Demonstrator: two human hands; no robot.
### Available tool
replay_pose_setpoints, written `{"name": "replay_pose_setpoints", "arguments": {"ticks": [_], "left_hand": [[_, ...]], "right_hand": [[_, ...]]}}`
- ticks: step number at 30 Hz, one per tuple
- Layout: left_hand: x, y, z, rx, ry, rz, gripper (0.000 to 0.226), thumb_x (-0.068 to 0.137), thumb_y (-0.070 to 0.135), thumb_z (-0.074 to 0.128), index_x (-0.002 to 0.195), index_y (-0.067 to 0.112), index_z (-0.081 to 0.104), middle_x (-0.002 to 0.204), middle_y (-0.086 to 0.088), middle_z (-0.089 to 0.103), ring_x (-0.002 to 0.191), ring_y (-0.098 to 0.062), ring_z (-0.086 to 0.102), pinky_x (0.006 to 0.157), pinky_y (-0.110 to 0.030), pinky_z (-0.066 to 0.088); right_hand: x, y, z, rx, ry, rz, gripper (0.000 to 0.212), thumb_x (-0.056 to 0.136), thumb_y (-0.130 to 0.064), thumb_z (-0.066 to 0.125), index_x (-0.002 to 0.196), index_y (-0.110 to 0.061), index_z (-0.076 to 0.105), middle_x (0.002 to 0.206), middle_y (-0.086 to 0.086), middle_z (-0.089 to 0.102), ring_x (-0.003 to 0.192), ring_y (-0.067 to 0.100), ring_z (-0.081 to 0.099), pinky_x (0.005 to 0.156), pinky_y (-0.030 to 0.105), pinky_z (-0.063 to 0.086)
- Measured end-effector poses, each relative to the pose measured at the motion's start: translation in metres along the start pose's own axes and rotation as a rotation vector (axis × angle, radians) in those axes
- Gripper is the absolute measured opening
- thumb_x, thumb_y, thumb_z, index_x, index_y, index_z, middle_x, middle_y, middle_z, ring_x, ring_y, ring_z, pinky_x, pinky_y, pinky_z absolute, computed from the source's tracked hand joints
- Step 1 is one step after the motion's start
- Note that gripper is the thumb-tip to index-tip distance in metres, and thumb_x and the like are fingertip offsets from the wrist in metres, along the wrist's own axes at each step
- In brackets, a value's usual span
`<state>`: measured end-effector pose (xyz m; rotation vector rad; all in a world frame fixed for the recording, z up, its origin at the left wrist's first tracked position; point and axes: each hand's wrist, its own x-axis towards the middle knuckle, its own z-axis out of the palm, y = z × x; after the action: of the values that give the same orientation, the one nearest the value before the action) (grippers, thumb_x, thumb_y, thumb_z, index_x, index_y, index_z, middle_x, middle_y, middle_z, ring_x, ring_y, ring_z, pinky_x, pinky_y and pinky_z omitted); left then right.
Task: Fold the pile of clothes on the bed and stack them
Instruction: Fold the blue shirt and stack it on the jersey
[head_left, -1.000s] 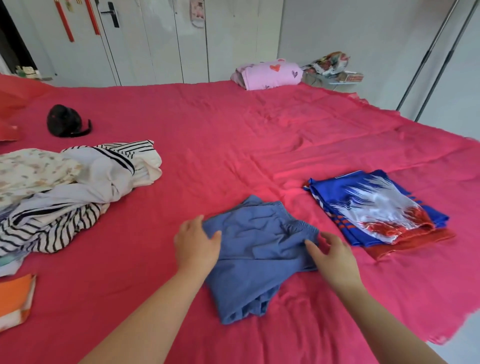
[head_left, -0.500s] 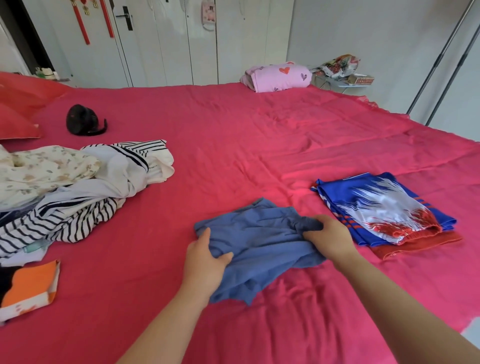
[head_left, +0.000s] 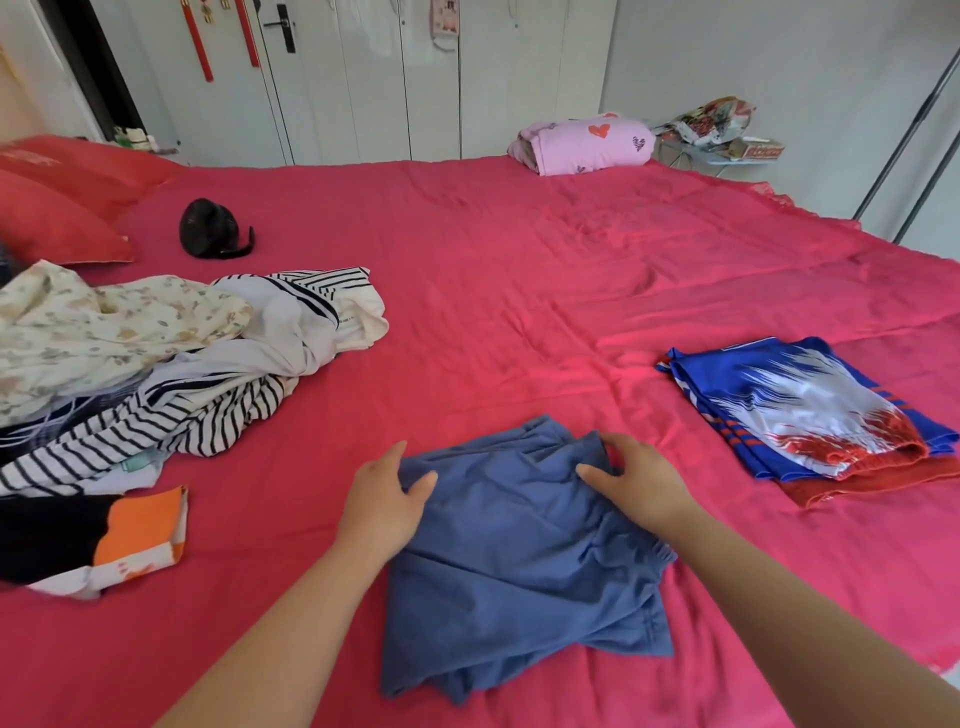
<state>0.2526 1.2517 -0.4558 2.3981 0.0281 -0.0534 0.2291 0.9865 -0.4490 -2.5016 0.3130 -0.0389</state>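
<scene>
Blue shorts (head_left: 519, 561), partly folded and still rumpled, near the middle of the bed's (head_left: 519, 270) near edge, flat on the red sheet. Left hand (head_left: 382, 501) resting on the shorts' left edge, fingers loosely spread, thumb lying over the cloth; whether that grip actually pinches the fabric, impossible to tell. Right hand (head_left: 636, 480) on the shorts' far right corner, fingers curled down over a bunched fold, thumb stretched leftward on top; grip pressing or lightly gathering the cloth, a true pinch not confirmable. Elastic waistband showing at the shorts' right side, hem ends trailing toward the near edge.

To the right, toward the bed's right edge and well apart from the shorts: a folded blue, white and red jersey (head_left: 810, 410) stacked on a red garment (head_left: 883, 480) whose edge peeks out beneath. At the left edge: the unfolded pile (head_left: 156, 358), with a floral cream piece on top, black-and-white striped pieces beneath and beside it, and an orange, black and white garment (head_left: 119, 535) nearest the near edge.

Farther up the left side, a small black object (head_left: 210, 236) beside red pillows (head_left: 57, 208). At the far edge, a pink heart-print bundle (head_left: 587, 143).
</scene>
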Motion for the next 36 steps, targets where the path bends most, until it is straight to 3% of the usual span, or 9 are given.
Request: {"name": "replay_pose_setpoints", "arguments": {"ticks": [3, 5, 10, 14, 17, 23, 27, 30, 36], "left_hand": [[0.028, -0.006, 0.006, 0.121, -0.073, -0.044, 0.051, 0.092, 0.035, 0.053, 0.138, 0.014, 0.043, 0.136, -0.017, 0.046, 0.125, -0.030, 0.044, 0.103, -0.034, 0.036], [0.038, -0.009, 0.008, 0.183, -0.056, -0.047, 0.030, 0.091, 0.028, 0.056, 0.115, 0.011, 0.061, 0.119, -0.015, 0.060, 0.111, -0.031, 0.055, 0.089, -0.033, 0.043], [0.052, -0.012, 0.005, -0.010, 0.222, -0.058, 0.012, 0.090, 0.013, 0.056, 0.078, 0.010, 0.060, 0.085, -0.012, 0.066, 0.084, -0.029, 0.058, 0.059, -0.025, 0.023], [0.044, -0.010, 0.009, -0.059, 0.277, -0.080, 0.024, 0.091, 0.010, 0.053, 0.113, 0.002, 0.060, 0.114, -0.018, 0.062, 0.109, -0.032, 0.054, 0.088, -0.029, 0.036], [0.012, -0.002, 0.007, -0.038, 0.315, 0.188, 0.031, 0.088, 0.018, 0.059, 0.116, 0.004, 0.060, 0.116, -0.013, 0.061, 0.111, -0.030, 0.052, 0.097, -0.035, 0.036], [-0.089, -0.021, 0.007, 0.166, 0.023, 0.721, 0.053, 0.069, 0.063, 0.055, 0.110, 0.029, 0.061, 0.100, 0.006, 0.059, 0.096, -0.006, 0.048, 0.083, -0.023, 0.037], [-0.106, -0.037, -0.001, 0.350, -0.035, 0.817, 0.027, 0.068, 0.043, 0.063, 0.087, 0.026, 0.073, 0.080, 0.012, 0.063, 0.073, -0.006, 0.058, 0.063, -0.020, 0.047], [-0.115, -0.040, -0.005, 0.344, -0.053, 0.855, 0.009, 0.074, 0.027, 0.061, 0.071, 0.025, 0.069, 0.067, 0.011, 0.060, 0.057, -0.009, 0.060, 0.048, -0.016, 0.046], [-0.124, -0.036, -0.018, 0.380, -0.264, 0.749, 0.027, 0.082, 0.047, 0.050, 0.082, 0.028, 0.069, 0.081, 0.013, 0.062, 0.077, 0.001, 0.056, 0.070, -0.016, 0.043]], "right_hand": [[0.022, -0.002, 0.006, 0.030, 0.012, 0.068, 0.055, 0.081, -0.026, 0.068, 0.129, -0.009, 0.048, 0.121, 0.012, 0.059, 0.111, 0.027, 0.056, 0.085, 0.028, 0.041], [0.031, 0.001, 0.007, 0.014, 0.021, 0.085, 0.037, 0.082, -0.024, 0.067, 0.115, -0.010, 0.056, 0.102, 0.006, 0.063, 0.102, 0.026, 0.059, 0.072, 0.024, 0.036], [0.050, 0.003, -0.003, 0.091, 0.182, 0.119, 0.020, 0.085, -0.024, 0.063, 0.099, -0.010, 0.059, 0.081, 0.000, 0.058, 0.092, 0.026, 0.060, 0.063, 0.024, 0.029], [0.045, -0.007, 0.003, 0.014, 0.151, 0.100, 0.042, 0.088, -0.023, 0.058, 0.126, -0.007, 0.049, 0.120, 0.019, 0.056, 0.115, 0.035, 0.050, 0.092, 0.036, 0.040], [0.017, -0.012, 0.005, -0.084, 0.179, -0.109, 0.040, 0.086, -0.024, 0.061, 0.124, -0.014, 0.054, 0.121, 0.015, 0.054, 0.115, 0.035, 0.047, 0.097, 0.043, 0.040], [-0.049, 0.001, 0.001, -0.199, 0.035, -0.386, 0.029, 0.077, -0.036, 0.072, 0.103, -0.024, 0.069, 0.105, -0.004, 0.062, 0.100, 0.020, 0.056, 0.094, 0.033, 0.040], [-0.081, -0.001, -0.004, -0.227, -0.060, -0.595, 0.032, 0.067, -0.043, 0.070, 0.094, -0.026, 0.072, 0.093, -0.008, 0.067, 0.091, 0.010, 0.059, 0.085, 0.025, 0.042], [-0.090, 0.001, -0.004, -0.474, -0.162, -0.626, 0.011, 0.082, -0.033, 0.061, 0.088, -0.028, 0.070, 0.086, -0.007, 0.066, 0.087, 0.014, 0.061, 0.081, 0.026, 0.039], [-0.093, 0.002, -0.021, -0.346, -0.395, -0.488, 0.009, 0.085, -0.025, 0.062, 0.082, -0.024, 0.071, 0.084, -0.010, 0.069, 0.085, 0.002, 0.053, 0.069, 0.010, 0.033]]}}
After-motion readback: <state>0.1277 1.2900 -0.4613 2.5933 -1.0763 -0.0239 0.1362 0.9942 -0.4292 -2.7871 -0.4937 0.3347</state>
